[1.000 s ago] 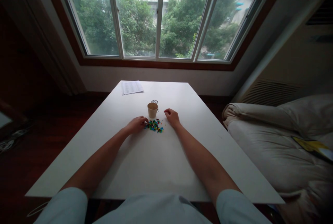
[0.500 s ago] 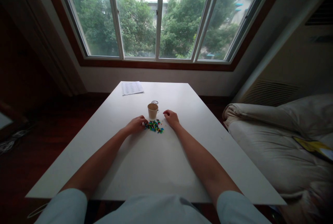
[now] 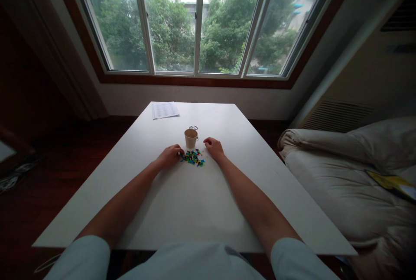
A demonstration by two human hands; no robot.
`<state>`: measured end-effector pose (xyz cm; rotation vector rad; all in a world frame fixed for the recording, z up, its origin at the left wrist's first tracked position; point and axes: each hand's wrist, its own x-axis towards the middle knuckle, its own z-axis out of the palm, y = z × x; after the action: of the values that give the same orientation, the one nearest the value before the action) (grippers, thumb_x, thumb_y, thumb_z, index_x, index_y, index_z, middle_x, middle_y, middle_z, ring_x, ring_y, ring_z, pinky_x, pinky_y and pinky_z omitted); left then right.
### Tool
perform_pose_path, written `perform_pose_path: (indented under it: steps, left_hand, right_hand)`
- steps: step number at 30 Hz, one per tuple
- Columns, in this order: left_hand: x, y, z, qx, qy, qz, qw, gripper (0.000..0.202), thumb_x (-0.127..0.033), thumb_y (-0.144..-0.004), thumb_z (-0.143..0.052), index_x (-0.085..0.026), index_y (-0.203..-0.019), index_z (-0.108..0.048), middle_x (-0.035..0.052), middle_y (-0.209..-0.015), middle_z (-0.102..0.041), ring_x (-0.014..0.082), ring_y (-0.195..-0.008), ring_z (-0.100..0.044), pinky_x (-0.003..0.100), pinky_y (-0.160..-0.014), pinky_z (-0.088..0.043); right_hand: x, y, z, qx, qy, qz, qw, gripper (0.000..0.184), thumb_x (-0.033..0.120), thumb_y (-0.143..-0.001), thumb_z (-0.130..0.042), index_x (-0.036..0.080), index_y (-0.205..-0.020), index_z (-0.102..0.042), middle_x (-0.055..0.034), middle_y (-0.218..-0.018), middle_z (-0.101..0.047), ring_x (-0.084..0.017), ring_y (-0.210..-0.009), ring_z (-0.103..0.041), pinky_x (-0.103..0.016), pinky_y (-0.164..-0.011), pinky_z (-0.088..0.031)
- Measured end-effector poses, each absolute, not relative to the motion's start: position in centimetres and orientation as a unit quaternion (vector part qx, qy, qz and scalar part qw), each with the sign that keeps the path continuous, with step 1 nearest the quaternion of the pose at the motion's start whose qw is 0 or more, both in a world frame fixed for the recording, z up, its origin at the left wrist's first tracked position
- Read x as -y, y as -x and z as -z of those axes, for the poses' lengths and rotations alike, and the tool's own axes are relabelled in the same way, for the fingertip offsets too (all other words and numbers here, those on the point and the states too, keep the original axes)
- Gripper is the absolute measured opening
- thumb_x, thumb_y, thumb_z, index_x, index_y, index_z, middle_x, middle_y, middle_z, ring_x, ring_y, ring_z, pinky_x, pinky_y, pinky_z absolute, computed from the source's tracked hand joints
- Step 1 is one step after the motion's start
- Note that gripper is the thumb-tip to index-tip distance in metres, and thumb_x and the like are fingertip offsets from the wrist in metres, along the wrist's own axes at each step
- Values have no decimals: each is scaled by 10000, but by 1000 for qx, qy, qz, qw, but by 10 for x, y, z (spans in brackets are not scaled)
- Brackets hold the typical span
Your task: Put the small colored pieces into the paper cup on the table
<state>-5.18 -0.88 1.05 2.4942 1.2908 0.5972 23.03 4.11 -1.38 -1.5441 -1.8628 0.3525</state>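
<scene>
A small heap of coloured beads (image 3: 193, 157) lies on the white table (image 3: 195, 202). Just behind it stands a brown paper cup (image 3: 190, 138), upright. My left hand (image 3: 170, 155) rests on the table at the heap's left edge, fingers curled and pinched at the beads; what the fingertips hold is too small to see. My right hand (image 3: 214, 148) lies to the right of the cup and the heap, fingers curled loosely, touching neither.
A sheet of printed paper (image 3: 165, 109) lies at the table's far left corner. A small dark ring-shaped object (image 3: 193, 128) sits behind the cup. A bed with pale bedding (image 3: 351, 184) stands close on the right. A wide window is beyond the table.
Almost nothing has moved. My left fingertips have shifted slightly at the heap's left edge, and my right hand has drawn a little nearer the cup.
</scene>
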Motion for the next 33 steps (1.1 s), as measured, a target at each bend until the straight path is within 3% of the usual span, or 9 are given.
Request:
perform_pose_path:
  steps: [15,21,33]
  left_hand:
    - [6,52,-5,-447,-861,-218,104,267,-139,-819,-537,-232,-957,-745,44,-983,-664,145,-792,-618,245,-749,-488]
    - [7,51,-2,-467,-849,-226,97,292,-152,-826,-550,-231,-1038,-734,45,-961,-659,142,-783,-615,249,-754,-488]
    - [11,48,-6,-474,-851,-212,76,207,-158,-822,-548,-212,-908,-728,48,-944,-661,142,-765,-610,246,-723,-471]
  right_hand:
    - [-51,-233,28,714,569,-136,385,220,192,-823,-529,228,-910,-727,-14,-881,-715,-162,-796,-615,-268,-779,-455]
    - [-50,-233,27,714,568,-139,385,214,192,-829,-530,224,-910,-726,-15,-884,-715,-159,-792,-610,-265,-779,-455]
    - [-50,-233,27,718,565,-136,384,213,198,-826,-534,224,-909,-728,-18,-892,-714,-160,-794,-612,-269,-785,-457]
